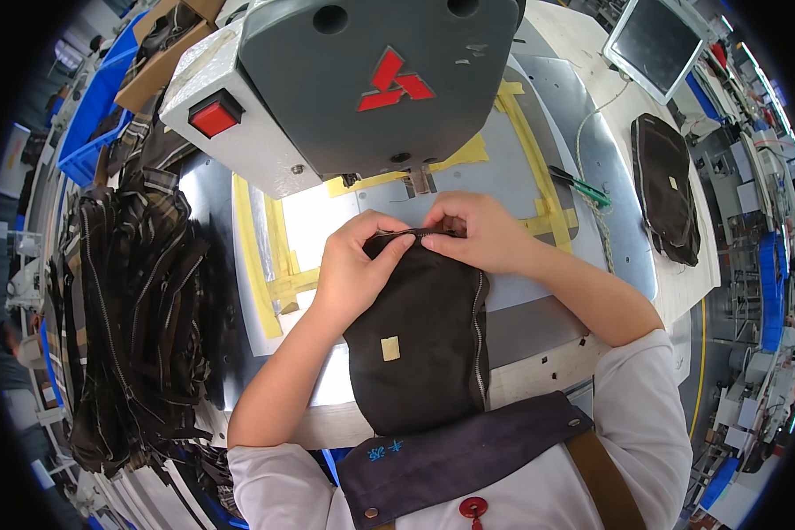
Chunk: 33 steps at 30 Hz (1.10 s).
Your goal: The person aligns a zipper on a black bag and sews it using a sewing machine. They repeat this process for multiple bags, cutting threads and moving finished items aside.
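A dark brown fabric piece [424, 309] with a metal zipper [479, 340] along its right side hangs from my two hands over the machine bed's near edge. A small pale yellow patch [390, 349] sits on its face. My left hand [358, 261] pinches the top edge between thumb and fingers. Right beside it, my right hand [477, 231] pinches the same edge, the two thumbs nearly meeting. Just beyond the hands is the sewing machine [380, 88], grey and white with a red switch [214, 115], its presser foot [420, 181] above the bed.
Dark zippered pieces [124, 327] are heaped at the left, near a blue bin [97, 115]. Yellow tape [539, 168] frames the bed. Green-handled snippers [581, 187] lie at the right. Another dark piece [664, 190] lies farther right, below a screen [658, 44].
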### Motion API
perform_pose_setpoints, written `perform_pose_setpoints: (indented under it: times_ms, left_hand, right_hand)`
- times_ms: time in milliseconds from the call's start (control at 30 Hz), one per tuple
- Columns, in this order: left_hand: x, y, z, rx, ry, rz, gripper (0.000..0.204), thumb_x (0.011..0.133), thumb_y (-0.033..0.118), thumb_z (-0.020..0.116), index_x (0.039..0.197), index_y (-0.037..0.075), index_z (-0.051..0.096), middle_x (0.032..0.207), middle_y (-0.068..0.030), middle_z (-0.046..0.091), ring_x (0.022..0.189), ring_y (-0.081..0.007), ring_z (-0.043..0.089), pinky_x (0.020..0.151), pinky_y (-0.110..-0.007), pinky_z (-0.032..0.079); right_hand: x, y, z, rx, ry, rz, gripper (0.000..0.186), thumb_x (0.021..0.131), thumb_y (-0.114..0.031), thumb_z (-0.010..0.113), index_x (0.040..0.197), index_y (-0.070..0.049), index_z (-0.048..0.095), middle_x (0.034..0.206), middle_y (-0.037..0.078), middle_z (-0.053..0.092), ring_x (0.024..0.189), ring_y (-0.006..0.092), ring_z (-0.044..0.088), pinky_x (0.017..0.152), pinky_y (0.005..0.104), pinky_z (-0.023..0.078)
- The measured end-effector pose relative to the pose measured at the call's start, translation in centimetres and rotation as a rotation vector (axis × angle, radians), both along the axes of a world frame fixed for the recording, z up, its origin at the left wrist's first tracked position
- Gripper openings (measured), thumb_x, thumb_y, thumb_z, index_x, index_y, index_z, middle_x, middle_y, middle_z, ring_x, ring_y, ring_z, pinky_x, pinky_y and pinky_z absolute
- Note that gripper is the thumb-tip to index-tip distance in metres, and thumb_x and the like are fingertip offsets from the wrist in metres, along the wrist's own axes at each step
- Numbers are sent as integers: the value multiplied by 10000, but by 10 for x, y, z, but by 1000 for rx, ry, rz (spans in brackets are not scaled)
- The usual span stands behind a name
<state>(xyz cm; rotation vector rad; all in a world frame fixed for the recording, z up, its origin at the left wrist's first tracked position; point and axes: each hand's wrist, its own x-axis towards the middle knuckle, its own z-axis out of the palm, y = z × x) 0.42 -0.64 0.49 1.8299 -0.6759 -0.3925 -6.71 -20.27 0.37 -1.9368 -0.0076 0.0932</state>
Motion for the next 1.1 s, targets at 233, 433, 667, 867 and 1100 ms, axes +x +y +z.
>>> perform_pose_setpoints:
  times_ms: [233, 433, 667, 867, 1100]
  left_hand:
    - [2, -3, -3, 23, -61, 0, 128, 813, 78, 709, 895, -1, 652, 830, -100, 675, 784, -198, 650, 738, -288, 494]
    - [6, -11, -4, 70, -49, 45, 160, 806, 105, 721, 902, -8, 659, 789, -108, 678, 745, -194, 643, 712, -292, 495]
    - [8, -24, 2, 125, -16, 92, 166, 785, 136, 725, 856, -2, 665, 784, -108, 676, 721, -214, 637, 699, -313, 490]
    - [17, -35, -7, 284, -373, 85, 191, 764, 145, 723, 849, -13, 658, 781, -123, 640, 752, -238, 622, 722, -340, 486]
    - [29, -43, 6, 343, -170, 79, 174, 753, 142, 717, 849, 4, 672, 775, -118, 670, 736, -238, 643, 722, -336, 491]
  right_hand:
    - [-3, 3, -6, -78, -60, -75, 226, 815, -203, 700, 926, -11, 656, 863, 105, 634, 761, 212, 620, 688, 321, 489]
    - [-6, -5, 4, -242, -128, -146, 190, 818, -180, 711, 906, -14, 683, 835, 73, 638, 723, 175, 601, 668, 298, 479]
    - [4, -16, -2, -256, -132, -204, 190, 816, -230, 677, 883, -53, 682, 830, 89, 660, 768, 243, 636, 700, 348, 491]
    - [25, -15, 6, -440, -21, -203, 190, 757, -188, 674, 860, -40, 612, 703, 63, 600, 661, 231, 598, 619, 363, 455]
    - [45, -24, 10, -441, 33, -145, 172, 757, -178, 643, 822, -23, 610, 701, 100, 629, 654, 253, 603, 611, 378, 454]
